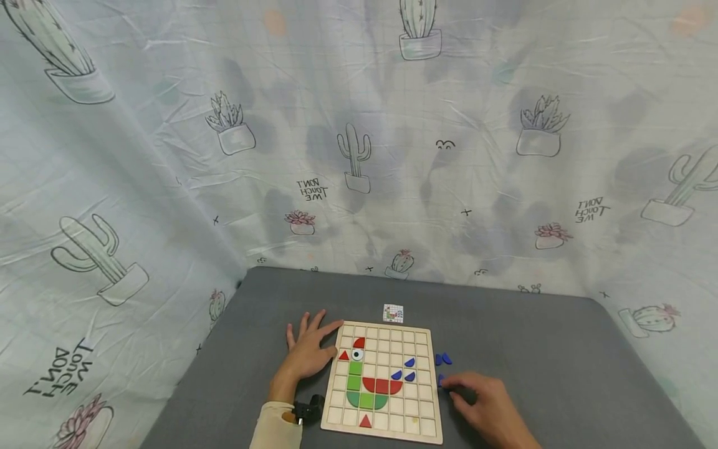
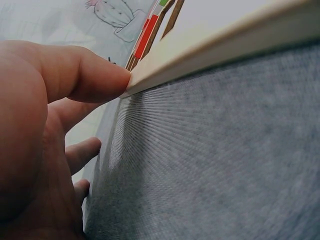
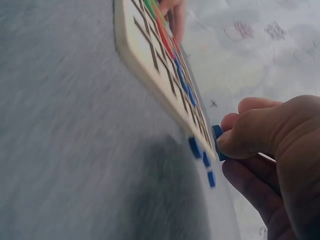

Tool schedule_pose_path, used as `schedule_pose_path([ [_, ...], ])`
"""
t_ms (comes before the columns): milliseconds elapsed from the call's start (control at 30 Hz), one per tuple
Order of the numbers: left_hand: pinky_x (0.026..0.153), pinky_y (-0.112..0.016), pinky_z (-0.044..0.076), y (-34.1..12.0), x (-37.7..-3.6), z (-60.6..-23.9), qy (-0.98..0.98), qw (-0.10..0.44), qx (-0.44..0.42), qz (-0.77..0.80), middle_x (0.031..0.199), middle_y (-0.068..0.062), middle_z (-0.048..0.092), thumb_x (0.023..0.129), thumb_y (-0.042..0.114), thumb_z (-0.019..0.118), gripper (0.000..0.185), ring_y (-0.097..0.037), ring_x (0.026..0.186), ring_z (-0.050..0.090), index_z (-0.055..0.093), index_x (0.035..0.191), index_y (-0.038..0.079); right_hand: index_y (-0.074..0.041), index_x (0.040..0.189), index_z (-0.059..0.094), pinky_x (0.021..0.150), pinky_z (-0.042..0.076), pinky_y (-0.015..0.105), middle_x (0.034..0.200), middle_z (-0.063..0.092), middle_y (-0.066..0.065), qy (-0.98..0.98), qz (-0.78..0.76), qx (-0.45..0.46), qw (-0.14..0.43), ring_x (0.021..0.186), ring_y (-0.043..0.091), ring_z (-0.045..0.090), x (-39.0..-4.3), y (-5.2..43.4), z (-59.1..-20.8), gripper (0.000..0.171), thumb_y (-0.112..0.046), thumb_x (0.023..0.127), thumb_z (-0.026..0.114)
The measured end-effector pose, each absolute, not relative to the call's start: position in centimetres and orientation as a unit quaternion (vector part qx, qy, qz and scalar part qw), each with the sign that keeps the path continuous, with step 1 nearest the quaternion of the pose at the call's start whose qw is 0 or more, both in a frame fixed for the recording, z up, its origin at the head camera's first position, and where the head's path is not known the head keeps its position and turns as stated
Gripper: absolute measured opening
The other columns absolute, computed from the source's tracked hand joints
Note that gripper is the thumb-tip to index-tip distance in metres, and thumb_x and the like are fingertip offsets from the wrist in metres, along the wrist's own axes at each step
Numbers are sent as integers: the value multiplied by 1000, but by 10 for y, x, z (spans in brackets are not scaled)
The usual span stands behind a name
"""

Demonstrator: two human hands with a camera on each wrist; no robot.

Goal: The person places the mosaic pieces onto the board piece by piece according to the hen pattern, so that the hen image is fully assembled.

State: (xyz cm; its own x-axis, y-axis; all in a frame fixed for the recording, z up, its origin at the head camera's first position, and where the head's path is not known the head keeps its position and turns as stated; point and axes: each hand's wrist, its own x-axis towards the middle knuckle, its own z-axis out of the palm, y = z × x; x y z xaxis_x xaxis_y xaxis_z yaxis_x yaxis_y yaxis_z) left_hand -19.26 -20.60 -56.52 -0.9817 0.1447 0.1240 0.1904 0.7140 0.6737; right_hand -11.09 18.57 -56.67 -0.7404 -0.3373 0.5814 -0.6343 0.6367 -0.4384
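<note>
Right hand [image 1: 488, 408] pinching blue piece [image 3: 217, 141] just beside board [image 1: 426, 399] on bench [image 1: 561, 349]. Left hand [image 1: 307, 352] flat, fingers relaxed, bracing board. Loose pinch risks dropping piece; nudging could scatter tiles.

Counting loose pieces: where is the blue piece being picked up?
In the head view, the blue piece sits pinched in the right hand, just off the board's right edge.
</note>
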Motion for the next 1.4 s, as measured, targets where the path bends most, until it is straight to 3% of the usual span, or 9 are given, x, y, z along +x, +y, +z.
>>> schedule_pose_path([
  [300, 126, -80, -14, -207, -191, -563, -923, 26, -93, -372, 178, -21, 33, 93, 14, 72, 61, -55, 168, 8, 67, 153, 24, -19, 106, 82, 79, 60, 17, 102, 82, -9, -834, 349, 391, 172, 91, 6, 76, -129, 162, -560, 42, 13, 78, 87],
  [567, 126, -80, -13, -206, -191, -562, -925, 26, -92, -368, 177, -21, 34, 92, 14, 72, 61, -55, 168, 9, 68, 153, 24, -17, 106, 83, 78, 61, 19, 101, 82, -8, -830, 323, 439, 115, 92, 4, 74, -138, 148, -560, 33, 9, 86, 82],
  [800, 126, -80, -13, -206, -191, -562, -926, 27, -90, -366, 177, -21, 34, 92, 14, 72, 61, -55, 168, 9, 67, 153, 24, -18, 105, 82, 83, 60, 16, 102, 81, -11, -823, 294, 466, 137, 95, 1, 74, -139, 139, -560, 33, 9, 85, 84],
  [1100, 126, -81, -13, -206, -192, -562, -924, 27, -92, -369, 177, -21, 34, 92, 14, 72, 61, -55, 167, 8, 67, 153, 23, -17, 107, 82, 80, 61, 20, 103, 81, -9, -829, 313, 443, 136, 94, 5, 75, -135, 135, -561, 38, 12, 82, 83],
  [1400, 126, -80, -14, -206, -192, -563, -923, 33, -94, -372, 177, -22, 34, 93, 14, 71, 60, -55, 168, 9, 68, 152, 23, -18, 111, 82, 84, 61, 17, 107, 82, -8, -814, 351, 446, 123, 97, 7, 76, -130, 132, -566, 37, 10, 87, 82],
])
